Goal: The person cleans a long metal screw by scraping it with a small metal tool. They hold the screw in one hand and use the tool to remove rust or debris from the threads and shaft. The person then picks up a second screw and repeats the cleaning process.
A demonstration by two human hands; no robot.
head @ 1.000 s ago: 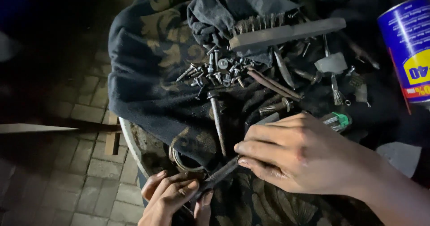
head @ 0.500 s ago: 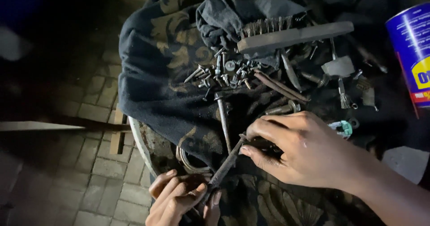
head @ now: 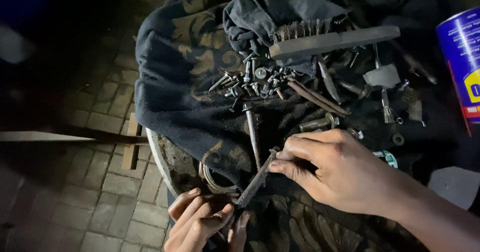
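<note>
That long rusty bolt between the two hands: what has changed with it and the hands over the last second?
The right hand slid its fingertips down to the bolt's upper end and now pinches it. The long rusty bolt has tilted steeper. The left hand still grips its lower end. The pile of screws, wire brush, spray can and dark cloth lie as before.

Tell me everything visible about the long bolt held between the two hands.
The long bolt is a slim, dark, rusty-looking metal rod lying on a slant, its upper end toward the right. The right hand pinches that upper end with its fingertips; the left hand grips the lower end. It hangs just above the dark patterned cloth, beside a second, similar bolt lying on the cloth. Threads are too dim to confirm.
</note>
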